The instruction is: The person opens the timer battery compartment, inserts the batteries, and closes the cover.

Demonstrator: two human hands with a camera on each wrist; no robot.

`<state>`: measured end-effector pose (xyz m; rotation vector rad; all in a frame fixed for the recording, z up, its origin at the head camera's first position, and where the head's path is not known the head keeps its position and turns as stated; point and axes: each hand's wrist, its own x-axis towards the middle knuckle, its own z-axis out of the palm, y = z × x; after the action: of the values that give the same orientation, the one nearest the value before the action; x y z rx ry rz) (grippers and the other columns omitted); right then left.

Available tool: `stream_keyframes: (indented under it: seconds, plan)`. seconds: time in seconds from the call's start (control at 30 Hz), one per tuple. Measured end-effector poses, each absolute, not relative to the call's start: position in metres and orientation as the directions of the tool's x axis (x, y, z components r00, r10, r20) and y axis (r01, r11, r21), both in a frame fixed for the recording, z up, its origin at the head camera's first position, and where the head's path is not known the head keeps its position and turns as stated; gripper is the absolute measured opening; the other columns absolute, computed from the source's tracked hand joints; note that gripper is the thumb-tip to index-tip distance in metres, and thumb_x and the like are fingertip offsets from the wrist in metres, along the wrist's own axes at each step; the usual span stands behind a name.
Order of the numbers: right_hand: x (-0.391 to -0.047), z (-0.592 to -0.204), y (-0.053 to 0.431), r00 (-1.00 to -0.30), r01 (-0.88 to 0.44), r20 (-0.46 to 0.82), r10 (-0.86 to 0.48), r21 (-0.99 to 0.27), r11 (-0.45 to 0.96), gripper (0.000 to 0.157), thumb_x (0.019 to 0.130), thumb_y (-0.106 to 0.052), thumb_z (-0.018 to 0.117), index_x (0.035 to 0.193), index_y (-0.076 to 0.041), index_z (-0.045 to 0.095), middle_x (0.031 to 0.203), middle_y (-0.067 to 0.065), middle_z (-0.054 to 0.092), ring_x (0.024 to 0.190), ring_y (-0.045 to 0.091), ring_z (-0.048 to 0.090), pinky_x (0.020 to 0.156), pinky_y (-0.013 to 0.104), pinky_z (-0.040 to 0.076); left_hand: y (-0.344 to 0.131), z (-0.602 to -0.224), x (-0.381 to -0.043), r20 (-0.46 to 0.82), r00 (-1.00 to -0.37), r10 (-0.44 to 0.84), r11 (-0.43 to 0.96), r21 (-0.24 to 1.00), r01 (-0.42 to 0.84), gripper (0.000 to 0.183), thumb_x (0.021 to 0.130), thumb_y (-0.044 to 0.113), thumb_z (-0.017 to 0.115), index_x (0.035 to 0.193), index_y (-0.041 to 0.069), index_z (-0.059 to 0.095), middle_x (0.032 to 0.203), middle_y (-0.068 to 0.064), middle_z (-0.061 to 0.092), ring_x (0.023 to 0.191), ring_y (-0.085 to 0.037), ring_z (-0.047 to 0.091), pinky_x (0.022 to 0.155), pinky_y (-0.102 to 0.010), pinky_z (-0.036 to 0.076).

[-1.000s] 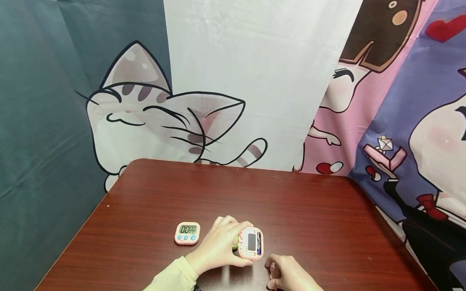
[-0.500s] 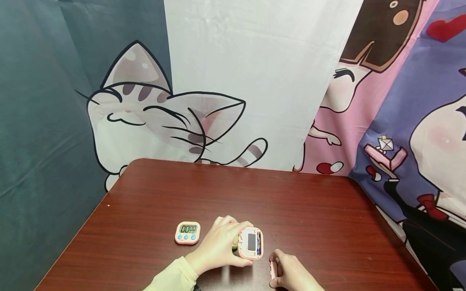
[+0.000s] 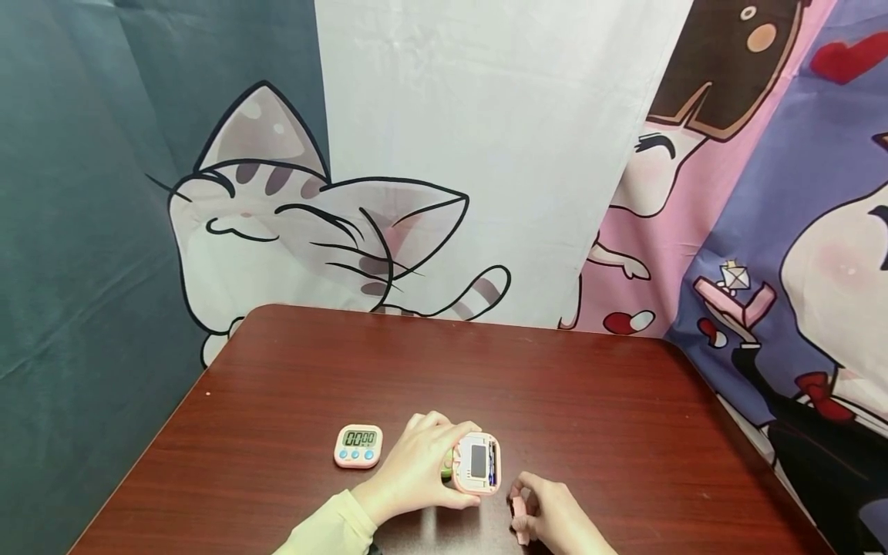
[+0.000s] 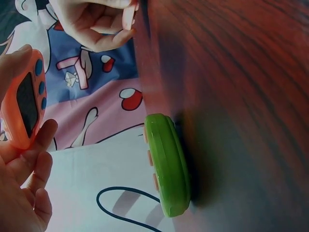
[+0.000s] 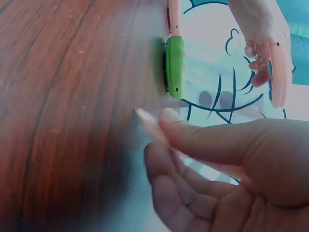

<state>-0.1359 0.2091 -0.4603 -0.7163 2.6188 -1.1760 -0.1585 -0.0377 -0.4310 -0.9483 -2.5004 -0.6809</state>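
My left hand (image 3: 416, 470) grips a pink digital timer (image 3: 475, 482) by its edges, fingers at the far side and thumb at the near side. Its back faces up toward the head camera, and the battery slot along its right side lies uncovered, with a battery (image 3: 492, 464) showing. Between thumb and fingertips, my right hand (image 3: 558, 515) pinches a small pink strip, seemingly a battery cover (image 3: 519, 518), just above the table to the right. A green timer (image 4: 166, 164) rests on the table under my left hand, mostly hidden in the head view.
Another pink timer (image 3: 358, 446), its screen showing zeros above blue buttons, lies face up left of my left hand. The brown wooden table (image 3: 444, 362) ends at a cartoon-printed curtain (image 3: 499, 154) behind it.
My right hand has shifted slightly and turned the pink cover, so more of it shows and it now slants. The left hand and its timer have stayed nearly still.
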Motion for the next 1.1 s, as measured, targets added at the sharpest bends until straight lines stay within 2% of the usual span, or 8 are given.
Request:
stream_keyframes:
  seconds: [0.17, 0.37, 0.6, 0.8, 1.1]
  plan:
    - [-0.139, -0.453, 0.207, -0.91, -0.257, 0.037, -0.414, -0.832, 0.492, 0.023, 0.077, -0.006, 0.074, 0.095, -0.006, 0.06, 0.063, -0.002, 0.058, 0.051, 0.003, 0.054, 0.047, 0.025, 0.046, -0.038, -0.431, -0.158, 0.507, -0.701, 0.502, 0.655, 0.306, 0.691, 0.074, 0.054, 0.058, 0.083, 0.118, 0.032, 0.055, 0.086, 0.018, 0.057, 0.089, -0.005, 0.044, 0.082, -0.028, 0.034]
    - [-0.143, -0.438, 0.203, -0.937, -0.131, 0.035, -0.347, -0.958, 0.257, 0.029, 0.081, -0.006, 0.071, 0.106, 0.002, 0.058, 0.072, 0.002, 0.058, 0.058, 0.007, 0.057, 0.051, 0.03, 0.051, -0.038, -0.431, -0.158, 0.508, -0.7, 0.501, 0.655, 0.306, 0.691, 0.074, 0.054, 0.058, 0.083, 0.118, 0.031, 0.056, 0.087, 0.018, 0.057, 0.088, -0.005, 0.044, 0.081, -0.028, 0.034]
    - [-0.143, -0.427, 0.2, -0.926, -0.123, 0.081, -0.368, -0.988, 0.091, 0.033, 0.084, -0.004, 0.067, 0.112, 0.009, 0.054, 0.081, -0.003, 0.059, 0.066, 0.005, 0.06, 0.061, 0.029, 0.054, -0.038, -0.431, -0.157, 0.51, -0.697, 0.503, 0.65, 0.309, 0.695, 0.074, 0.054, 0.058, 0.083, 0.118, 0.032, 0.056, 0.087, 0.019, 0.057, 0.088, -0.004, 0.043, 0.08, -0.028, 0.033]
    - [-0.143, -0.421, 0.195, -0.914, -0.195, 0.157, -0.374, -0.979, 0.064, 0.03, 0.085, -0.001, 0.065, 0.112, 0.009, 0.056, 0.083, -0.003, 0.061, 0.068, 0.005, 0.061, 0.062, 0.031, 0.055, -0.038, -0.432, -0.157, 0.51, -0.692, 0.51, 0.648, 0.3, 0.7, 0.075, 0.055, 0.059, 0.082, 0.118, 0.03, 0.055, 0.09, 0.02, 0.059, 0.087, -0.005, 0.043, 0.082, -0.029, 0.034]
    - [-0.142, -0.419, 0.188, -0.928, -0.251, 0.177, -0.329, -0.948, 0.198, 0.027, 0.081, -0.004, 0.071, 0.106, 0.0, 0.062, 0.081, -0.002, 0.058, 0.065, 0.004, 0.058, 0.061, 0.024, 0.051, -0.034, -0.435, -0.154, 0.529, -0.654, 0.541, 0.621, 0.274, 0.734, 0.075, 0.054, 0.058, 0.082, 0.118, 0.028, 0.056, 0.092, 0.021, 0.06, 0.087, -0.004, 0.043, 0.081, -0.026, 0.033]
